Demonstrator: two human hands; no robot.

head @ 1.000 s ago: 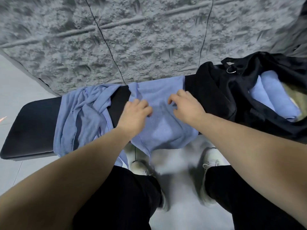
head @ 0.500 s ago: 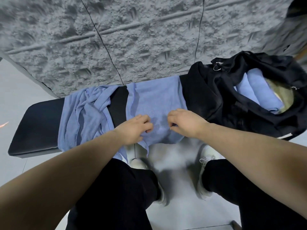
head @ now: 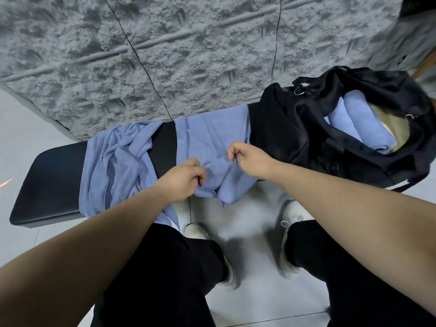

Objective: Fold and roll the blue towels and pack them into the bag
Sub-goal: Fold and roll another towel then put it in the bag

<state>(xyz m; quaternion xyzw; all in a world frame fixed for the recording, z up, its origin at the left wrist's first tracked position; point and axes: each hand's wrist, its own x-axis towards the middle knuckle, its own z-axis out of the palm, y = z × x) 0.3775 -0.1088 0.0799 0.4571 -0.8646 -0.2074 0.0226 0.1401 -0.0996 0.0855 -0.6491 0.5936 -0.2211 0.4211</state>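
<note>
Bag (head: 354, 147) at frame right gapes, rolled towels (head: 361, 123) inside. At centre I see left hand (head: 181, 182) and right hand (head: 252, 159) pinching the blue towel (head: 212, 133) draped over the bench (head: 52, 175) front edge; crumpled towel (head: 118, 161) lies centre-left.

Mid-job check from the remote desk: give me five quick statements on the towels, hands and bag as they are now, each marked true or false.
1. Both hands pinch the middle towel. True: the left hand and right hand each grip its cloth.
2. The bag holds no towels. False: rolled towels lie inside it.
3. A crumpled towel lies on the bench, to the left of the hands. True.
4. The bag sits on the floor. False: it rests on the bench's right end.
5. The middle towel is already a tight roll. False: it is spread across the bench, its near edge bunched in the hands.
</note>
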